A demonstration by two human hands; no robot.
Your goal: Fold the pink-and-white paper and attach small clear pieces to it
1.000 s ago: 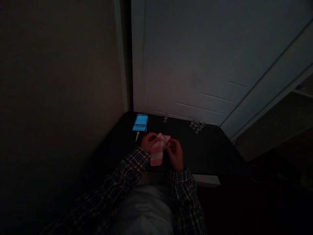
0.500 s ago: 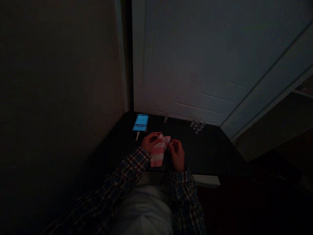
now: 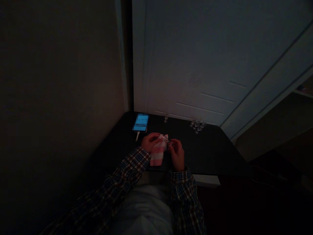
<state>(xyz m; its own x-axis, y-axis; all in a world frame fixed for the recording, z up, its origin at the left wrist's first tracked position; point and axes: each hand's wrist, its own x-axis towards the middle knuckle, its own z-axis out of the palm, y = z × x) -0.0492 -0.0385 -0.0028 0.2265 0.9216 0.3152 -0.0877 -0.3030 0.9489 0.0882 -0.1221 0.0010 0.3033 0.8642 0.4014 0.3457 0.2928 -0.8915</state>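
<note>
Striped pink and white on the cloth (image 3: pixel 156 156).
Plaid in blue, white and brown on the sleeves (image 3: pixel 134 164), nearer than the cloth; near-black on the tabletop (image 3: pixel 207 150) beneath it; bright blue on the phone (image 3: pixel 141 122) beyond.

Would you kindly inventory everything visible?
Table: 1, black, centre
Striped cloth: 1, pink-white, held centrally
Shiny object: 1, clear, against cloth
Clear pieces: several, colourless, table back right
Lone piece: 1, clear, back edge
Phone: 1, blue screen, table left
Cable: 1, white, at phone
Panel: 1, grey, behind table
Block: 1, white, by table
Wall: 1, brownish, left
Garment: 1, pale, lap
Sleeves: 2, plaid, forearms
Left hand: 1, bare, on cloth
Right hand: 1, bare, at object
</note>
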